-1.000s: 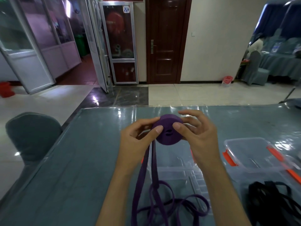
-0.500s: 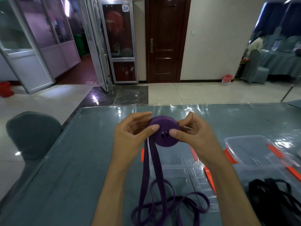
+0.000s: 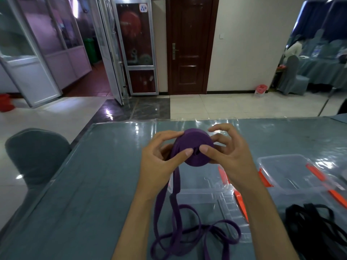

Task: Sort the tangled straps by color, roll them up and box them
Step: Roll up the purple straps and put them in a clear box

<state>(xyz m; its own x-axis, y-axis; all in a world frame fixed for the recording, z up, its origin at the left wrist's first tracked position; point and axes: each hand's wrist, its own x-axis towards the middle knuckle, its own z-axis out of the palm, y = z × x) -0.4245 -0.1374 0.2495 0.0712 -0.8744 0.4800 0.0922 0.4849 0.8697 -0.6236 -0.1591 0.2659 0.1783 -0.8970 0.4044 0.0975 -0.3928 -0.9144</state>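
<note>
Left hand (image 3: 159, 162): thumb tip pressed flat on the near face of the purple roll (image 3: 193, 147), index finger curled over its top left edge; the other fingers bend behind the roll and are mostly hidden. It grips the roll.
Right hand (image 3: 229, 156): thumb tip pressed on the roll's face just beside the left thumb, near the small hole at the centre; index finger raised and arched above the roll's right edge, apart from it; middle finger curled against the right rim. It pinches the roll.
Purple roll: a tightly wound disc of strap, held up above the table (image 3: 75, 194), face turned toward the camera, between both hands.
Loose purple strap (image 3: 176, 218): hangs from the roll's left side in 2 strands, passing under the left thumb, and lies in open loops on the table near the bottom edge.
Clear box (image 3: 202, 186): open, with orange latches, directly under the hands; a lid (image 3: 232, 212) lies just beside it toward the camera.
2nd clear box (image 3: 289, 173): to the right, also with orange latches.
Black straps (image 3: 315, 228): a tangled pile at the lower right, in front of the 2nd box.
Chair (image 3: 35, 156): grey-covered, at the table's left side.
</note>
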